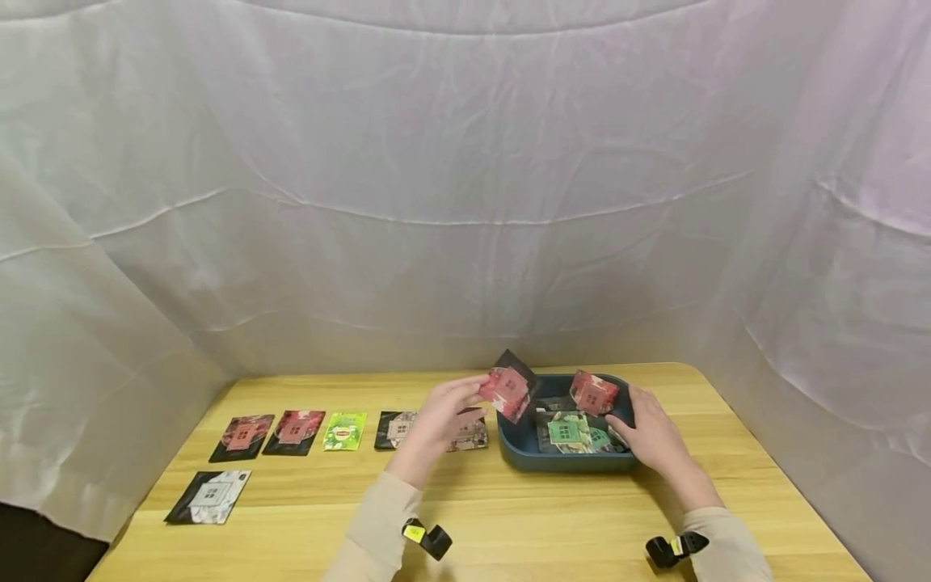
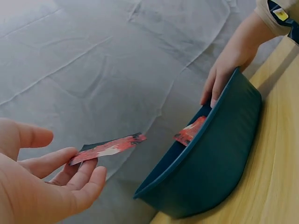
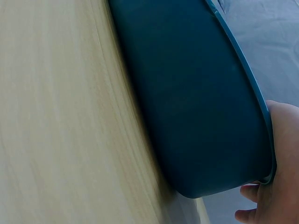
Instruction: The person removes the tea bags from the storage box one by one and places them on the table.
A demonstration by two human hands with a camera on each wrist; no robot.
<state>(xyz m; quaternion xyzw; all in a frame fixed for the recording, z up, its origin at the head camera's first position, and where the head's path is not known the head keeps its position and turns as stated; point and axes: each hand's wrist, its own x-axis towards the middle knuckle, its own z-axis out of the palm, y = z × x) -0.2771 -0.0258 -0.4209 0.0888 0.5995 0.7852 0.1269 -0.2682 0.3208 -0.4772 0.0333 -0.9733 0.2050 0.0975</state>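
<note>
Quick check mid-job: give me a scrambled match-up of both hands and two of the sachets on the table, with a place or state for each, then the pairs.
1. Left hand
2. Right hand
3. Yellow-green sachet
4. White-and-black sachet

A. At the rim of the blue bin
B. Nearest the person on the table
C. Holding a red-and-black sachet
D. Flanked by other sachets

Pairs: 1-C, 2-A, 3-D, 4-B

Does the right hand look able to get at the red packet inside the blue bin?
Probably yes: the right hand grips the blue bin close beside the red packet, and nothing visible covers that packet, though the grip may need loosening.
</note>
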